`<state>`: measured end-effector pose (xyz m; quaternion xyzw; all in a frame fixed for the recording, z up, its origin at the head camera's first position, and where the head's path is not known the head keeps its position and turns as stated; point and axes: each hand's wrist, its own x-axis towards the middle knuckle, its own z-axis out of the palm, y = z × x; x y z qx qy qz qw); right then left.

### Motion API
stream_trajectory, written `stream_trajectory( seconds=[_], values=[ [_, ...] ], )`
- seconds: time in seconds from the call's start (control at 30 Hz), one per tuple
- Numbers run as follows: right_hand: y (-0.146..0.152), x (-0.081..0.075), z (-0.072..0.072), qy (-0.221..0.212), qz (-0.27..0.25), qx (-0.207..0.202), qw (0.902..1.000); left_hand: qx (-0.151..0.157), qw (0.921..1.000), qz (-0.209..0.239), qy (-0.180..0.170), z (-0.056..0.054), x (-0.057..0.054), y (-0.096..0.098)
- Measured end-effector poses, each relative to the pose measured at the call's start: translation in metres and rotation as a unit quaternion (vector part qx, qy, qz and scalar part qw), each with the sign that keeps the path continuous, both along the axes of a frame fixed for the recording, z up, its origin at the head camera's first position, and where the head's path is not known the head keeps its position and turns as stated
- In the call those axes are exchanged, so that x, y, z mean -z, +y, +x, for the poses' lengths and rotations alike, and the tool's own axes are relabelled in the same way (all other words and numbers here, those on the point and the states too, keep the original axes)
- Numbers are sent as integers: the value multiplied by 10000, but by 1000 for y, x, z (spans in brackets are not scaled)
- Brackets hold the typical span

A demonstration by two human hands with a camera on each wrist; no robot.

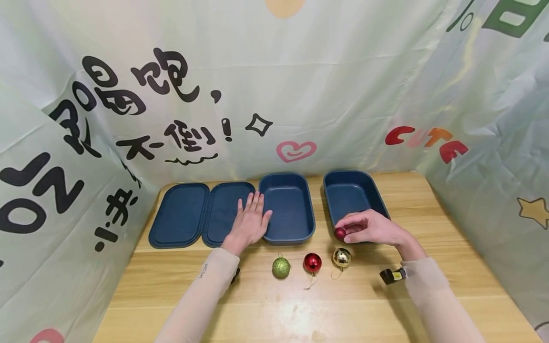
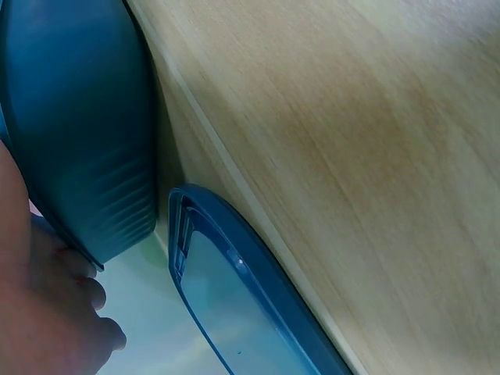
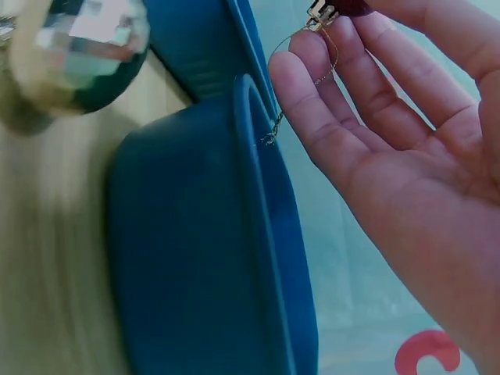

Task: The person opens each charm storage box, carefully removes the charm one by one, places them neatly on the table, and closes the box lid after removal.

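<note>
My right hand (image 1: 372,227) pinches a small dark red Christmas ball (image 1: 340,233) between thumb and fingers, at the near edge of the right blue bin (image 1: 350,190). Its gold cap and string loop (image 3: 320,16) show in the right wrist view. My left hand (image 1: 249,221) is spread with straight fingers at the left rim of the middle blue bin (image 1: 287,209); in the left wrist view, the fingertips are partly behind that bin's wall (image 2: 86,117). On the table before the bins lie a glittery green ball (image 1: 280,268), a shiny red ball (image 1: 312,262) and a faceted gold ball (image 1: 341,257).
Two flat blue lids (image 1: 180,214) lie side by side left of the middle bin. The wooden table (image 1: 334,309) meets a printed cloth curtain (image 1: 343,95) at the back and sides. A black wrist camera (image 1: 391,276) sits by the right sleeve.
</note>
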<state>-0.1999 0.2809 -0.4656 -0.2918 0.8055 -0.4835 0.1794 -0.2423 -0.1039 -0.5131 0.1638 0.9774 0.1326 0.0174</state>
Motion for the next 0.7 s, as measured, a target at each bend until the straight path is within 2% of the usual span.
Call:
stream_trajectory(
  seconds=[0.17,0.4,0.7],
  values=[
    [14,8,14,28,77,382,9992,-15,10000,-13,7,0,1,0],
    [31,13,34,156,-147,625,9978,-35,10000,-55,6,0,0,0],
    [48,24,57,-146,-155,805,9965,-43,10000,29,23,0,1,0]
  ],
)
